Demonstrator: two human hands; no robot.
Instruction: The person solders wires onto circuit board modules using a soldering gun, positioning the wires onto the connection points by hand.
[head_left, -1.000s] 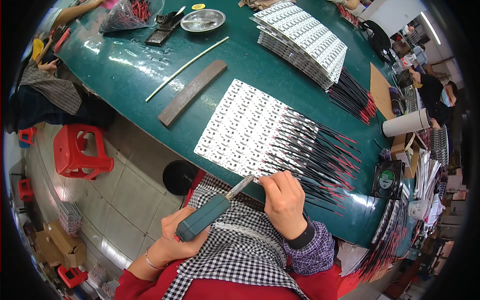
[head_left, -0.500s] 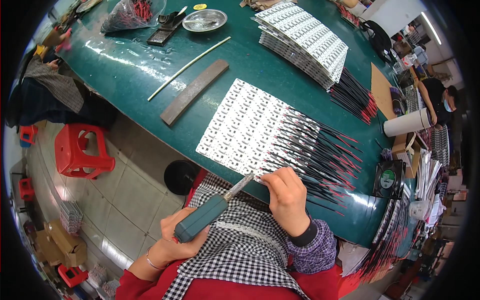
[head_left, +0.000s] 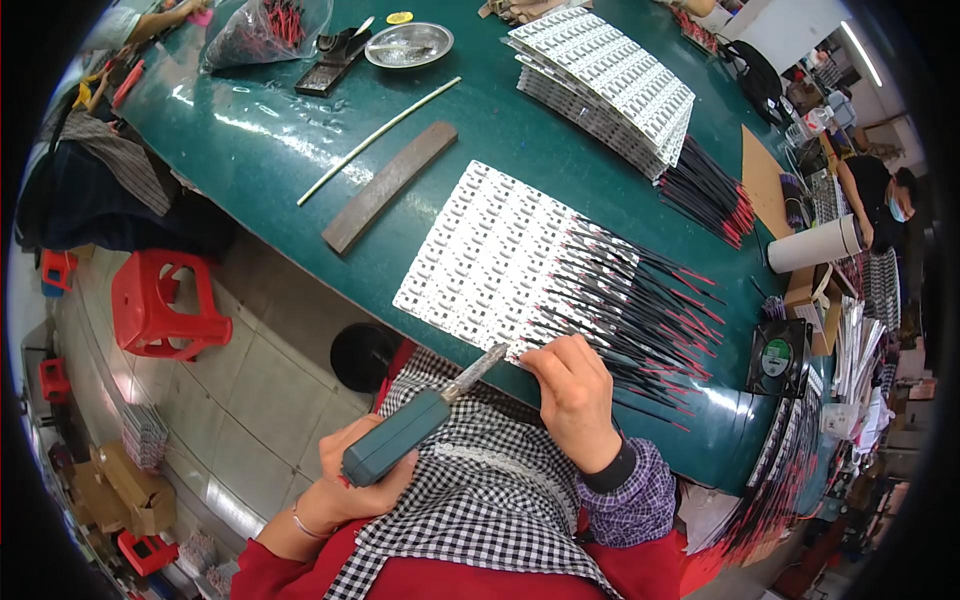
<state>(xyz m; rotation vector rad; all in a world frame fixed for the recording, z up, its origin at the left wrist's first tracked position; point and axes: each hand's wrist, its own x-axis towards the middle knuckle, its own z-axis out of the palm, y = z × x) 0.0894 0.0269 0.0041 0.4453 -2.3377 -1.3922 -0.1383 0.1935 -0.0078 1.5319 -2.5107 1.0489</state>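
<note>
My left hand is wrapped round the green handle of a soldering iron. Its metal tip meets the near edge of a white circuit board panel that lies flat on the table. Just right of the tip, my right hand pinches with thumb and forefinger at the same edge; the fingers hide what they hold. Black wires with red ends fan out rightward from rows on the panel, some running beside my right hand.
Behind the panel stands a stack of similar panels with wires attached. A brown bar, a thin pale stick, a metal dish and a bag of red wires lie on the green table. A small black fan stands at right.
The iron's handle has tilted slightly down and left, while its tip stays at the panel edge. My right hand is almost still. Another person's arm has moved at the far left.
</note>
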